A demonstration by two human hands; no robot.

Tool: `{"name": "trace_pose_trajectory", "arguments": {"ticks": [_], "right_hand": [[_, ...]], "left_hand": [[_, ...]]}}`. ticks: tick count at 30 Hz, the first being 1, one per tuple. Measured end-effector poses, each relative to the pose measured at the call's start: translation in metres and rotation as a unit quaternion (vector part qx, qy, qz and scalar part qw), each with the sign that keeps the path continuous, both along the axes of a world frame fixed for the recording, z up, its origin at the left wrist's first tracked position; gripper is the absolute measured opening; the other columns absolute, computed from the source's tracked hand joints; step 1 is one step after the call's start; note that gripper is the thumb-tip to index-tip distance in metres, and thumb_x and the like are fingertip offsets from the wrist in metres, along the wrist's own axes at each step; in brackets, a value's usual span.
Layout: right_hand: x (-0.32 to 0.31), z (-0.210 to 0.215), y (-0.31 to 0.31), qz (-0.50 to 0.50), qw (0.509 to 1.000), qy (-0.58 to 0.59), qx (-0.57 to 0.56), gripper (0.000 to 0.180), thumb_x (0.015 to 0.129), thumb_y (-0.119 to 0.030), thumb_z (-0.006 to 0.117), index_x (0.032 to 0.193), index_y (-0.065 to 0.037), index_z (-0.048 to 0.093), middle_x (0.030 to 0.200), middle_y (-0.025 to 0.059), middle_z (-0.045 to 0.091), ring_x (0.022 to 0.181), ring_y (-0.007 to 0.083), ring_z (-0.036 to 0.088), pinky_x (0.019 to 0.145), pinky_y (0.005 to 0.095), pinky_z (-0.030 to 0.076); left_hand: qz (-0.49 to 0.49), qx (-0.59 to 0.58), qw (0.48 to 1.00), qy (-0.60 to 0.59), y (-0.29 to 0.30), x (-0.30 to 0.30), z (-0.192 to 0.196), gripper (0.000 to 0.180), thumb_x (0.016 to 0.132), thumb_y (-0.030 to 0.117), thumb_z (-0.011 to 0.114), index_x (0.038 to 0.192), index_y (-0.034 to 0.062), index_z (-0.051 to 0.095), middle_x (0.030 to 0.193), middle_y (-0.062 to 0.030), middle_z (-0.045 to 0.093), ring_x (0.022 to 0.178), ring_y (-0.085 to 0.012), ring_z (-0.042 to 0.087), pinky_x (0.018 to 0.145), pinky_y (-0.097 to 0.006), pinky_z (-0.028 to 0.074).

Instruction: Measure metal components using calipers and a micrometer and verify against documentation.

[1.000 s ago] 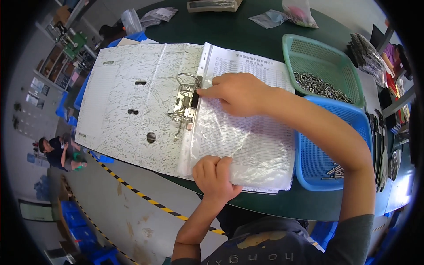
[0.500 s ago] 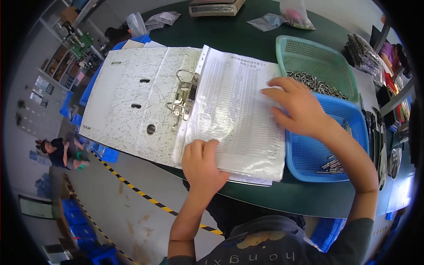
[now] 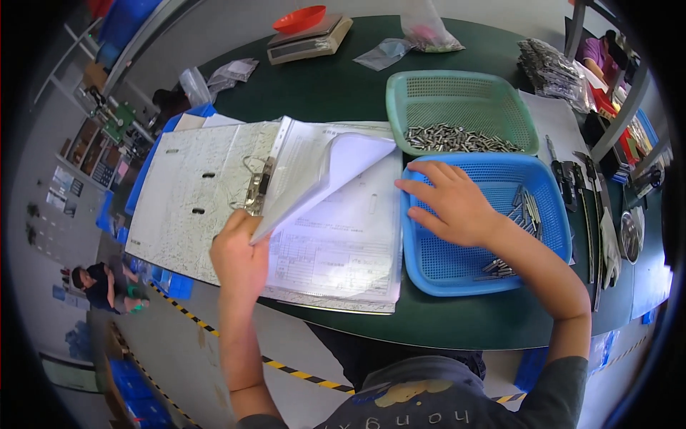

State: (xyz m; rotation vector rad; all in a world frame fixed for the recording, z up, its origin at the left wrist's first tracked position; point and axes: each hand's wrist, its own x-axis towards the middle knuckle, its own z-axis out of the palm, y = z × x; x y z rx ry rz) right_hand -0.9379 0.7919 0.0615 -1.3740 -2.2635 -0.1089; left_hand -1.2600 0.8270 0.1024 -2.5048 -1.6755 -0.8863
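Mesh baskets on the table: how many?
2. A green basket holding metal pins sits farther back; a blue basket sits nearer, under the right hand. No others visible.

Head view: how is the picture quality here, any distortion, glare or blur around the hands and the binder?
Head view: strong fisheye bending, the green table edge curves and the corners are black. Even bright light, soft shadows only. The plastic sleeve page lifted by the left hand shows mild sheen, no harsh glare. The right hand on the blue basket is sharp; the rim areas look smeared.
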Motion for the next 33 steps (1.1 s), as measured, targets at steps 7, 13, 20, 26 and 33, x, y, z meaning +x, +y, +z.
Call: {"name": "trace_pose_trajectory", "arguments": {"ticks": [7,13,20,26,33], "right_hand": [[-0.010,0.010,0.055,-0.011,0.980,-0.057,-0.192,0.041,0.085,-0.030,0.055,0.115,-0.002,0.060,0.115,0.0168,0.060,0.113,0.0308,0.054,0.097,0.0419,0.040],[-0.048,0.005,0.098,-0.021,0.955,-0.092,-0.283,0.048,0.081,-0.039,0.056,0.112,-0.003,0.064,0.113,0.0161,0.064,0.110,0.0295,0.058,0.098,0.0426,0.039],[-0.079,-0.022,0.137,0.002,0.992,-0.069,-0.105,0.055,0.082,-0.043,0.057,0.125,-0.009,0.059,0.132,0.0147,0.053,0.126,0.0300,0.045,0.103,0.0466,0.034],[-0.103,0.015,0.155,0.039,0.998,-0.002,-0.042,0.040,0.080,-0.036,0.057,0.108,-0.009,0.066,0.115,0.0126,0.060,0.113,0.0286,0.052,0.091,0.0453,0.042],[-0.056,0.028,0.113,-0.040,0.976,-0.158,-0.145,0.040,0.082,-0.036,0.056,0.107,-0.007,0.067,0.107,0.0108,0.064,0.112,0.0275,0.053,0.098,0.0413,0.037]], "left_hand": [[-0.021,0.047,0.996,0.075,0.008,-0.010,0.024,0.015,0.076,0.005,0.054,0.085,0.0030,0.067,0.079,-0.0103,0.057,0.069,-0.0310,0.059,0.061,-0.036,0.046],[-0.064,0.172,0.973,0.139,-0.010,-0.018,-0.015,0.028,0.062,0.000,0.062,0.088,0.0055,0.068,0.073,-0.0066,0.052,0.063,-0.0237,0.056,0.054,-0.032,0.044],[-0.068,0.252,0.954,0.151,-0.014,-0.035,-0.032,0.027,0.062,0.006,0.065,0.089,0.0037,0.068,0.073,-0.0078,0.053,0.063,-0.0226,0.056,0.054,-0.031,0.044],[0.091,0.102,0.947,-0.290,-0.003,-0.065,-0.038,0.028,0.086,0.017,0.063,0.107,-0.0018,0.062,0.095,-0.0104,0.062,0.086,-0.0249,0.061,0.076,-0.036,0.049],[0.104,-0.218,0.691,-0.681,0.027,-0.105,-0.056,0.048,0.091,0.028,0.062,0.126,-0.0021,0.049,0.116,-0.0131,0.059,0.105,-0.0226,0.058,0.091,-0.034,0.047]]}}
